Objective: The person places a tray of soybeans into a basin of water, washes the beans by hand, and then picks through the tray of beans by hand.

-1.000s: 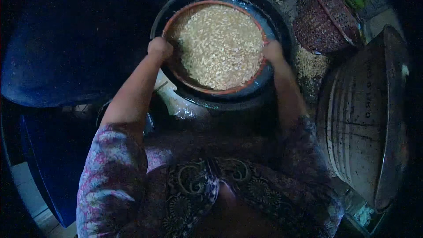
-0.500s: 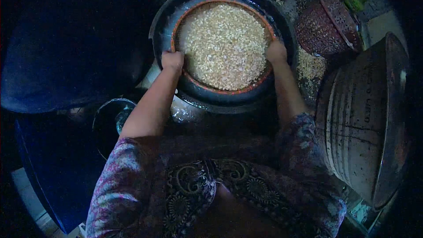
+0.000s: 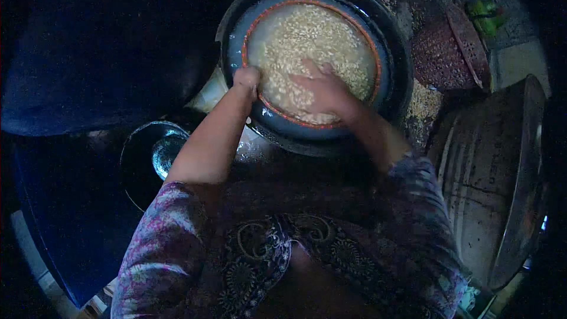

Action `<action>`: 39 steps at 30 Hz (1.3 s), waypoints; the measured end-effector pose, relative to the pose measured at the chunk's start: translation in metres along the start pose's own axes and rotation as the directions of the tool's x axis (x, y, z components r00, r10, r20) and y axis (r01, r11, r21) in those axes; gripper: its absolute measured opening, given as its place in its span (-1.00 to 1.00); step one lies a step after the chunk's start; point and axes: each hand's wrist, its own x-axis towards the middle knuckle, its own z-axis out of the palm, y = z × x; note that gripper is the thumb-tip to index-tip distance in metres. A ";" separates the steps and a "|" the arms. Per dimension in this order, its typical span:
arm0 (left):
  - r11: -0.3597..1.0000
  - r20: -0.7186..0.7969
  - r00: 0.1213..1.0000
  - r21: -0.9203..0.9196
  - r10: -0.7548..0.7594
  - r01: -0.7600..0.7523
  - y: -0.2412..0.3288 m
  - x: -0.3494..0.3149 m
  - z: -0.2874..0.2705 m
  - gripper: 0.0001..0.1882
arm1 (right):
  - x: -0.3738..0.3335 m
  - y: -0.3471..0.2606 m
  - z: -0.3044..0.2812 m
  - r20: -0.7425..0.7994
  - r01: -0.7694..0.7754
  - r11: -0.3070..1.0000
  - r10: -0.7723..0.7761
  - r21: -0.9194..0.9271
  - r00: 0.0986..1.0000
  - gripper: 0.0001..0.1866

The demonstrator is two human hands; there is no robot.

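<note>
A round basket with an orange-red rim [image 3: 378, 62] sits in a wide dark tub [image 3: 404, 82] of cloudy water. Pale split beans or grains [image 3: 307, 29] fill it, partly under water. My left hand [image 3: 247, 78] is closed on the basket's left rim. Over the near middle of the basket, my right hand [image 3: 323, 90] lies among the grains with its fingers spread. Its fingertips are partly covered by the water and grains.
A reddish perforated basket [image 3: 440, 50] tilts at the right, near spilled grains [image 3: 423, 105]. A large ribbed basin [image 3: 484, 183] leans close to my right arm. A dark bucket [image 3: 133, 171] stands left of my left forearm; dark blue drums [image 3: 88, 112] fill the left side.
My right hand has let go of the basket's right rim and moved inward onto the grains. Water now covers more of them. The left hand keeps its hold on the rim.
</note>
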 end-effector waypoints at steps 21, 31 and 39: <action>0.762 0.171 0.955 -0.575 -0.244 0.298 0.046 -0.049 -0.045 -0.61 | 0.003 0.086 0.042 0.203 -0.080 0.996 0.069 0.047 0.977 -0.28; 0.618 0.188 0.897 -0.667 -0.399 0.415 0.066 -0.063 -0.057 -0.59 | 0.115 0.051 0.044 0.517 -0.155 0.984 0.085 0.093 0.852 -0.35; 0.994 0.003 1.000 0.106 0.004 -0.004 0.019 -0.008 -0.001 -0.62 | 0.009 0.099 0.037 0.389 -0.192 0.981 0.176 0.003 0.904 -0.36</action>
